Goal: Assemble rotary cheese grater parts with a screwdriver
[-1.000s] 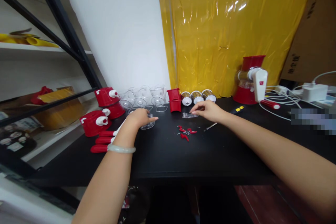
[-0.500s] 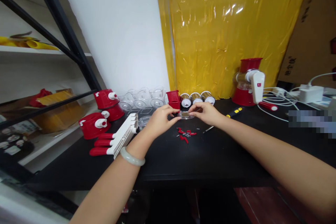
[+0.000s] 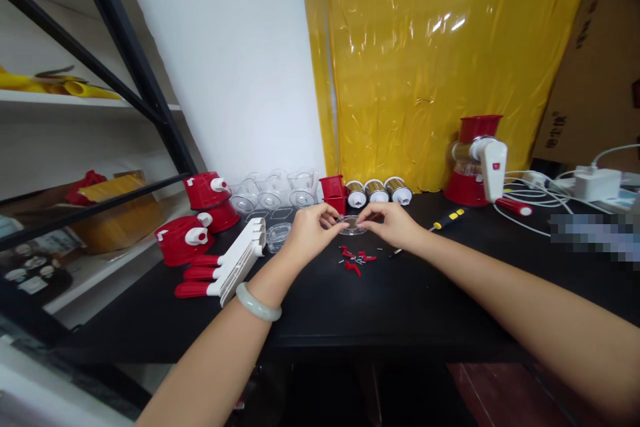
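Between my two hands is a clear plastic ring-shaped part (image 3: 354,229), held just above the black table. My left hand (image 3: 316,227), a pale bangle on its wrist, pinches the left edge of the part. On its right side the fingertips of my right hand (image 3: 389,221) close on the rim. Small red plastic pieces (image 3: 353,268) and several little metal pins (image 3: 359,259) lie on the table just nearer to me. A screwdriver (image 3: 450,219) with a yellow and black handle lies beyond my right wrist, its shaft partly hidden.
White crank handles with red grips (image 3: 240,260) lie at left, near red grinder bases (image 3: 183,240). Clear housings (image 3: 270,193), red hoppers (image 3: 333,193) and metal drums (image 3: 376,191) line the back. A whole red-and-white rotary grater (image 3: 473,167) stands at right by white cables (image 3: 530,203).
The clear part has turned slightly between my fingers, and my right fingertips have shifted along its rim. The whole view has moved a little.
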The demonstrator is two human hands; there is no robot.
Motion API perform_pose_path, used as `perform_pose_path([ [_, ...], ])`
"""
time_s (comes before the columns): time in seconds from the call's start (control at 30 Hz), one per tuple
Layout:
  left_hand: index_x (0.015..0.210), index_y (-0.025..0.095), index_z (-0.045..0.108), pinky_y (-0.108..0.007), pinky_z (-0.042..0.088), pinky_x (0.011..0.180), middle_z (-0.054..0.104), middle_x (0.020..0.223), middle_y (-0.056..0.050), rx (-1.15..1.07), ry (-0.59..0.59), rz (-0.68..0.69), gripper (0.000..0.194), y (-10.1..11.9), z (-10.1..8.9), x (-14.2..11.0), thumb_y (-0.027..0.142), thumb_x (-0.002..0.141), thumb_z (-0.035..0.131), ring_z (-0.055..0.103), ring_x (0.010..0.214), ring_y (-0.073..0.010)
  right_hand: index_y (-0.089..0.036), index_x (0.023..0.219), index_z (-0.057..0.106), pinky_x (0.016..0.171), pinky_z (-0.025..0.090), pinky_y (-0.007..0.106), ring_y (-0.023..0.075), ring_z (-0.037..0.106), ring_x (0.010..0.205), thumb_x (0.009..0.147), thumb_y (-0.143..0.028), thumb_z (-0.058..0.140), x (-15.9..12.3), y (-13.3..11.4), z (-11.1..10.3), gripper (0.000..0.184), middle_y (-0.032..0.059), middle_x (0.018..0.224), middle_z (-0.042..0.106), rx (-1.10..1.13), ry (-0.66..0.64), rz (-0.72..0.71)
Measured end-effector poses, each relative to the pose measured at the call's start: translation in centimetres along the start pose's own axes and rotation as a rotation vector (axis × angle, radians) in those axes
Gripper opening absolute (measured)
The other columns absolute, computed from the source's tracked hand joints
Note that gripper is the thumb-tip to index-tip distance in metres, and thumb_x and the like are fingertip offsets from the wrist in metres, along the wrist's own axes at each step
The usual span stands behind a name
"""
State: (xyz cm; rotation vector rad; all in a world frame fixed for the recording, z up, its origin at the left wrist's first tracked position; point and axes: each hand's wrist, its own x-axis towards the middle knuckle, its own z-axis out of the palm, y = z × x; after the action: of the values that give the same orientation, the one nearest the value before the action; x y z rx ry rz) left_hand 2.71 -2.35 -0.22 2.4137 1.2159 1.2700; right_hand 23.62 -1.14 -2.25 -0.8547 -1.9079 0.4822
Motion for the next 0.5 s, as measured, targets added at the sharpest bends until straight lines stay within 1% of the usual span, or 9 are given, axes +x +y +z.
perform_pose_path([
  [0.07,0.083,0.015,0.072,-0.026,0.053,0.064,0.072,0.076,-0.005,0.033,-0.045,-0.006,0.02,-0.1,0.0,0.0,0.031,0.073,0.078,0.065,0.066,-0.0138,-0.019,0.074,0.071,0.072,0.052,0.03,0.0166,0.068,0.075,0.075,-0.015,0.068,0.0,-0.1,0.1,0.005,0.003,0.077,0.073,-0.007,0.002,-0.01],
  [0.17,0.082,0.016,0.075,-0.027,0.053,0.066,0.073,0.077,-0.006,0.078,-0.107,-0.026,0.016,-0.1,0.0,0.0,0.029,0.074,0.077,0.066,0.067,-0.015,-0.019,0.074,0.071,0.073,0.052,0.031,0.0168,0.068,0.075,0.075,-0.015,0.068,-0.1,-0.2,0.1,0.006,0.003,0.077,0.073,-0.017,-0.001,-0.017],
  [0.27,0.081,0.017,0.076,-0.028,0.053,0.066,0.074,0.078,-0.006,0.079,-0.131,-0.065,0.014,0.0,0.0,0.1,0.028,0.073,0.077,0.067,0.068,-0.0163,-0.02,0.074,0.072,0.073,0.054,0.031,0.017,0.068,0.075,0.076,-0.019,0.067,-0.2,-0.2,0.3,0.005,0.0034,0.078,0.073,-0.01,-0.025,-0.015],
  [0.33,0.081,0.017,0.076,-0.029,0.053,0.067,0.075,0.078,-0.006,0.081,-0.129,-0.072,0.013,-0.1,-0.4,0.3,0.028,0.073,0.077,0.068,0.069,-0.017,-0.02,0.077,0.073,0.074,0.055,0.032,0.0174,0.068,0.077,0.077,-0.024,0.069,-0.3,-0.2,0.3,0.005,0.0042,0.081,0.074,0.009,-0.026,-0.02],
  [0.4,0.084,0.018,0.077,-0.029,0.053,0.069,0.076,0.08,-0.005,0.1,-0.12,-0.088,0.014,-0.4,-1.6,0.6,0.03,0.075,0.075,0.068,0.071,-0.0176,-0.02,0.084,0.073,0.075,0.055,0.033,0.0187,0.068,0.082,0.075,-0.03,0.072,-0.2,-0.2,0.3,0.013,0.0056,0.087,0.074,0.044,-0.003,-0.041],
  [0.43,0.085,0.019,0.077,-0.03,0.053,0.07,0.076,0.081,-0.005,0.114,-0.107,-0.109,0.015,-0.7,-2.4,0.9,0.031,0.076,0.075,0.069,0.072,-0.0181,-0.02,0.088,0.073,0.076,0.056,0.034,0.0194,0.068,0.086,0.075,-0.032,0.073,-0.2,-0.2,0.2,0.018,0.0065,0.091,0.074,0.057,0.016,-0.053],
  [0.5,0.088,0.019,0.077,-0.031,0.054,0.071,0.077,0.083,-0.005,0.126,-0.08,-0.196,0.019,-1.8,-4.7,1.5,0.034,0.077,0.072,0.069,0.075,-0.0198,-0.019,0.095,0.073,0.077,0.056,0.034,0.0202,0.067,0.092,0.076,-0.035,0.072,-0.1,-0.2,-0.1,0.024,0.008,0.098,0.073,0.061,0.061,-0.064],
])
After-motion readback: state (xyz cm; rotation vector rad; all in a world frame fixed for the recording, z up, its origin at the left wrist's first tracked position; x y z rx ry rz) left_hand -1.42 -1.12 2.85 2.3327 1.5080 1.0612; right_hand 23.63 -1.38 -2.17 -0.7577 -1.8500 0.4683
